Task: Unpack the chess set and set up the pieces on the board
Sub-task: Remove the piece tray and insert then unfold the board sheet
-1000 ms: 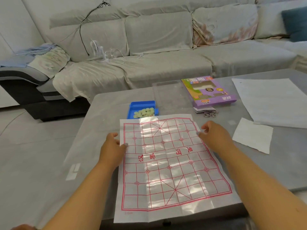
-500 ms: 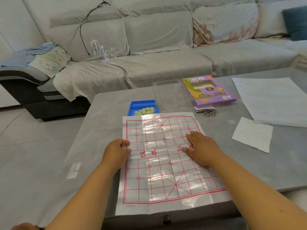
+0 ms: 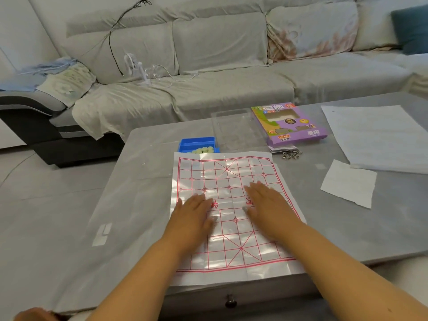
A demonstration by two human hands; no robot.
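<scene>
Creases and glare mark the Chinese chess board sheet (image 3: 231, 216) as thin, light, glossy film, spread at the near middle of the grey table (image 3: 143, 181); it is judged likely to slide, best pinned by flat palms. The left hand (image 3: 193, 215) and right hand (image 3: 266, 205) are laid on it, fingers straight, grasping nothing. Pale green pieces (image 3: 202, 149) in the blue tray (image 3: 196, 143) are half hidden by its far edge; their markings cannot be read.
</scene>
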